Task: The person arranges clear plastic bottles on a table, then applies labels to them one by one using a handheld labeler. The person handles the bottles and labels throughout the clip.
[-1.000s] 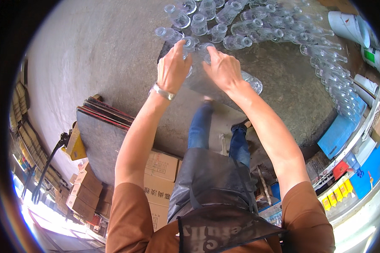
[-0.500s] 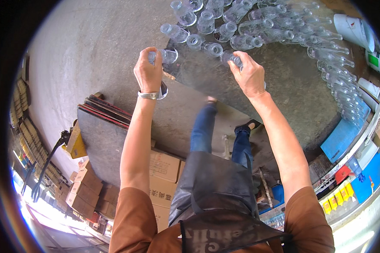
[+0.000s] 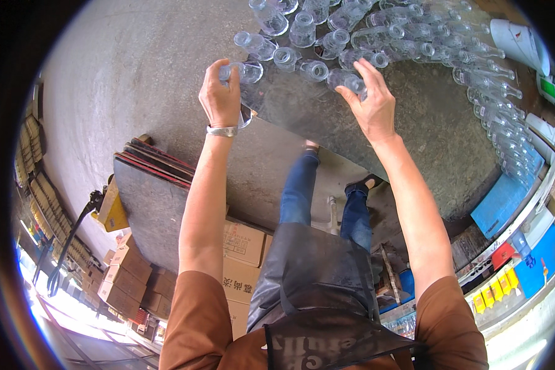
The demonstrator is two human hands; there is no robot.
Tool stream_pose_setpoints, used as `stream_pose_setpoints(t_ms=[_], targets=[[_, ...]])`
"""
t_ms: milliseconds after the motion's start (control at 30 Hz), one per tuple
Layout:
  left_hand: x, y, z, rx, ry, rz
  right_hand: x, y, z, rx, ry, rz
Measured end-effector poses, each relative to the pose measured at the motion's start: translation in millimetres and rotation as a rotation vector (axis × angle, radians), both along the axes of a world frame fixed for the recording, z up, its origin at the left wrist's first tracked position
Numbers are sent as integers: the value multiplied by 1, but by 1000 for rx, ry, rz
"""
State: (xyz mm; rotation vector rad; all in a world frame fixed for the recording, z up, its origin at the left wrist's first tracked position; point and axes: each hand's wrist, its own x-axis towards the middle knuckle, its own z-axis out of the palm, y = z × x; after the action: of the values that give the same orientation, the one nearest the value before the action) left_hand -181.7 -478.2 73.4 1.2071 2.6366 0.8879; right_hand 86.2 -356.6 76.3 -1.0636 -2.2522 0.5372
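We see a clear glass bottle (image 3: pixel 243 72) gripped in the left hand (image 3: pixel 219 95), fingers curled around its body, at the near left corner of a dark grey desk (image 3: pixel 413 123). A silver bracelet (image 3: pixel 222 131) circles that wrist. The right hand (image 3: pixel 370 102) rests its fingers closed around another clear bottle (image 3: pixel 348 81) standing at the front edge of the crowd of glass.

Just beyond both hands we find rows of the same clear bottles (image 3: pixel 351 37), packed close together across the far part of the desk and curving down along its right side (image 3: pixel 499 129). The near part of the desk surface lies bare between the bottles and our body.

Below the desk edge we see blue jeans (image 3: pixel 299 185) and dark shoes (image 3: pixel 364 183) on a pale concrete floor (image 3: pixel 129 80), a black apron (image 3: pixel 314 277), and brown sleeves (image 3: pixel 191 320). To the left stands a stack of dark flat boards (image 3: pixel 148 197) with brown cardboard boxes (image 3: pixel 243 243) just beside it and a yellow pallet jack (image 3: pixel 108 206) at its far side. To the right lies a blue panel (image 3: pixel 502 203).
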Motion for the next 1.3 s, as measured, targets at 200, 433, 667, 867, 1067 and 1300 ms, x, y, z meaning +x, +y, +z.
stream_pose_setpoints(t_ms=[200,433,667,867,1067,1300], targets=[[13,-10,20,167,46,93,19,-33,52,-257,112,-154],[49,-7,20,234,-231,66,-15,-67,41,-433,271,-43],[57,20,-16,286,-189,-22,-63,-73,-4,-473,297,188],[57,20,-22,306,-187,-30,-64,-73,-8,-335,221,171],[59,1,-18,305,-170,-93,-37,-88,3,-294,-61,41],[66,-14,-19,152,-184,-88,-43,-90,-1,-381,69,71]])
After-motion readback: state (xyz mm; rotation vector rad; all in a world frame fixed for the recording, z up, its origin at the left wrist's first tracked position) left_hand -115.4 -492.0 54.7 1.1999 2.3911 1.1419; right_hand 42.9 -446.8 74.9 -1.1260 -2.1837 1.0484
